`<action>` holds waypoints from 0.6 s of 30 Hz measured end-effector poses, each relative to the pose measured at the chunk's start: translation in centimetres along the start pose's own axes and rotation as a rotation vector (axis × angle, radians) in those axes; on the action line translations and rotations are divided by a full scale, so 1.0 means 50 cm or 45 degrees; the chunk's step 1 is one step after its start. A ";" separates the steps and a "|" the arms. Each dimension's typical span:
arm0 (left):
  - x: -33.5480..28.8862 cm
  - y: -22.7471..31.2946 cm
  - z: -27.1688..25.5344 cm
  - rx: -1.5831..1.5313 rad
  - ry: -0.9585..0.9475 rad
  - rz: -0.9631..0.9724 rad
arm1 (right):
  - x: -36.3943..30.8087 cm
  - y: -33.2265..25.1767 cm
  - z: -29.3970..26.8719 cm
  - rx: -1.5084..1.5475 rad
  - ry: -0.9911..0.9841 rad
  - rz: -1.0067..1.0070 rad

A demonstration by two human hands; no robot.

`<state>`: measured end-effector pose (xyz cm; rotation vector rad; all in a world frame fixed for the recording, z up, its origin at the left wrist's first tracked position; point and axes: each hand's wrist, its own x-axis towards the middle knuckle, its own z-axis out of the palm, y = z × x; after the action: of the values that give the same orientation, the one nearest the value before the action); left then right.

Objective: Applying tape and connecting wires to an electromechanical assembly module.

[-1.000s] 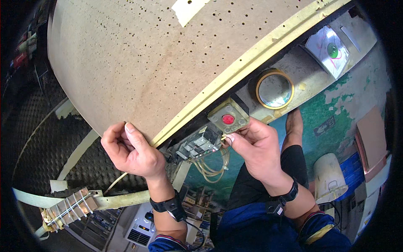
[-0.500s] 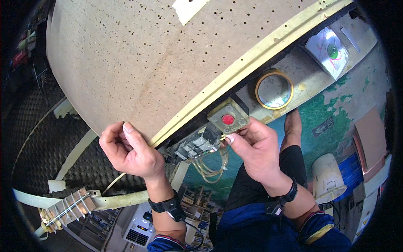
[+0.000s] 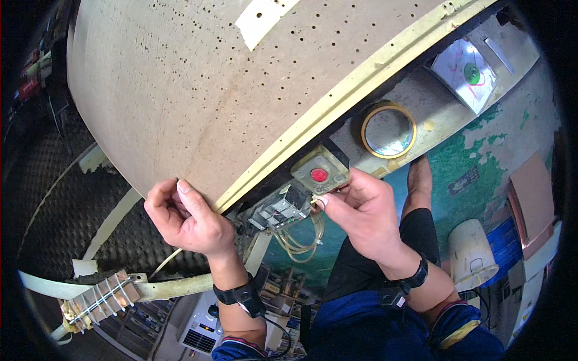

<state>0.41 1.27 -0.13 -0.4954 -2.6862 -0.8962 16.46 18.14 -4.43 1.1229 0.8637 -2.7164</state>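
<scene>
Fingertips of right hand [image 3: 361,213] pinched at partly hidden switch block [image 3: 281,209], left hand [image 3: 186,219] curled under tabletop edge [image 3: 313,120], grip unclear.

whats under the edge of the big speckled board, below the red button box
Under the speckled board, below the red button box, a grey terminal block shows, with pale wires looping down. The right hand touches it. Anything farther back is hidden by the board.

Left hand [image 3: 189,219] loosely curled, fingers [image 3: 183,195] bent inward, right hand [image 3: 361,213] pinching with thumb and forefinger, both wrists banded
</scene>
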 end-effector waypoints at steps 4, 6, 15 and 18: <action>-0.003 -0.002 -0.002 -0.014 -0.008 -0.037 | -0.002 -0.003 0.004 0.088 0.024 0.009; -0.003 -0.004 -0.002 -0.018 -0.011 -0.032 | -0.002 -0.004 0.004 0.050 0.037 0.012; -0.005 -0.004 -0.004 -0.028 -0.019 -0.034 | 0.000 0.010 -0.004 -0.143 0.044 -0.059; -0.004 -0.006 -0.006 -0.015 -0.023 -0.047 | 0.001 0.010 -0.007 -0.094 0.031 -0.059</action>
<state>0.53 0.83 -0.15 -0.4596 -2.7159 -0.9229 16.78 17.88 -4.89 1.1375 0.9969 -2.6888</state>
